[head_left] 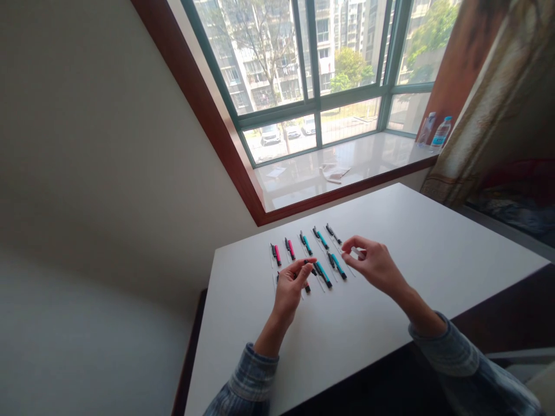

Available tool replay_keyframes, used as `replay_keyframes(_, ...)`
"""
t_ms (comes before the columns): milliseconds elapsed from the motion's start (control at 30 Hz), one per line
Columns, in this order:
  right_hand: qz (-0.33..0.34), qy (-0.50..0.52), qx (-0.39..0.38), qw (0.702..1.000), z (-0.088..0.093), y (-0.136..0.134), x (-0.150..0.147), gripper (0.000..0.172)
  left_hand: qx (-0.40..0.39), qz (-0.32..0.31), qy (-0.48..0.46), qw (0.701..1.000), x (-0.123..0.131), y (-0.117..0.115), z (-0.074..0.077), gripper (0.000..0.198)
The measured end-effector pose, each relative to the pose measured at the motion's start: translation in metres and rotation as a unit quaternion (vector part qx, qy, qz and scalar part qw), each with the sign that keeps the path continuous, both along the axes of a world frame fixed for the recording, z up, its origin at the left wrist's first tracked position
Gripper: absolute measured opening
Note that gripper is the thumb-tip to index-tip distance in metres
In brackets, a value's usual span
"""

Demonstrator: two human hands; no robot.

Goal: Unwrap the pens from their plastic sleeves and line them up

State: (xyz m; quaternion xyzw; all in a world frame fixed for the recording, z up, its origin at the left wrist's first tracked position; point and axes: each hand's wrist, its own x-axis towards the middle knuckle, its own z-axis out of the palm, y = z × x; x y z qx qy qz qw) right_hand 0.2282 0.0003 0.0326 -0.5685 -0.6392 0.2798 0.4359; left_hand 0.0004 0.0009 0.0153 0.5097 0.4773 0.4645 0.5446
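My left hand (289, 289) is closed in a pinch over the near row of pens, with a small black pen part (311, 267) at its fingertips. To the right, my right hand (373, 264) hovers above the table, its fingers curled round a small whitish piece (358, 253) whose kind I cannot make out. Between and beyond the hands lie pens in two rows: pink ones (278, 255) on the left, teal ones (323, 274) in the middle, and a black-and-clear one (333, 233) at the far right. Thin clear sticks lie beside them. My left hand partly covers some near-row pens.
The white table (416, 231) reaches to the wall and window sill (299, 188). Two plastic bottles (441, 133) stand on the sill's right end, and papers (335, 173) lie along it. A curtain (481, 104) hangs at the right.
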Motion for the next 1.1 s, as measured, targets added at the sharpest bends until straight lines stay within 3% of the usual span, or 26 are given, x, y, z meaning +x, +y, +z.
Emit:
replay_keyframes(100,0.041,-0.048,-0.045,0.997,-0.012,0.026,0.026,0.016,-0.013,-0.009,-0.021,1.0,0.0,0.0,-0.001,0.054)
replay_keyframes(167,0.02,-0.093,-0.068,0.993,-0.023,0.038,0.033,0.013,-0.016,-0.019,-0.021,0.999,0.001,-0.001,-0.001,0.054)
replay_keyframes(400,0.005,-0.169,-0.086,0.982,-0.05,0.047,0.022,0.011,-0.019,-0.009,-0.022,1.0,0.003,-0.001,-0.005,0.051)
replay_keyframes(867,0.018,-0.148,-0.095,0.984,-0.051,0.049,0.02,0.012,-0.023,-0.018,-0.057,0.998,0.006,-0.001,-0.007,0.047)
replay_keyframes(1100,0.013,-0.129,-0.07,0.989,-0.048,0.047,0.021,0.011,-0.054,0.035,-0.122,0.99,0.005,0.001,-0.006,0.05)
